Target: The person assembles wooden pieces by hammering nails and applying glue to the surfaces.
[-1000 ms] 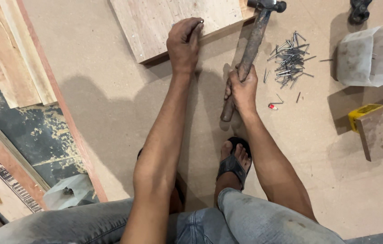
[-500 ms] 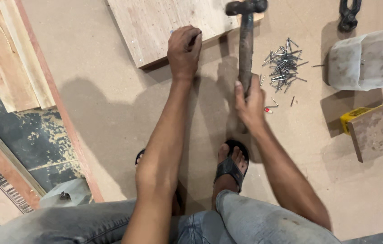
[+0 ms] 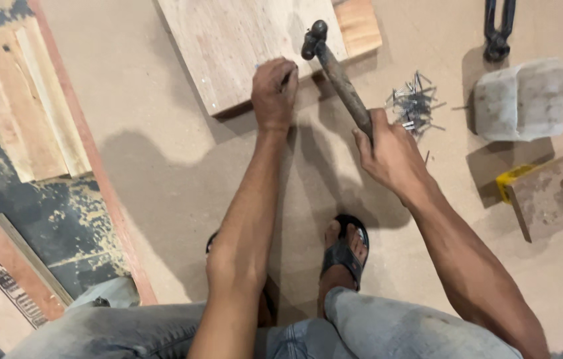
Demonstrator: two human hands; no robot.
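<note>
Two hands work at a pale wooden board (image 3: 241, 46). Left hand (image 3: 273, 93) rests on the board's near edge, fingers pinched on what seems a nail, too small to confirm. Right hand (image 3: 388, 149) grips a hammer (image 3: 335, 73), head poised just beside the left fingers. Loose nails (image 3: 414, 103) lie just beyond the right hand.

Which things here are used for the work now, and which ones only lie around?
In use: left hand on wooden board; right hand holding hammer; nails.
Lying about: pale block, dark tool, wood piece.
</note>
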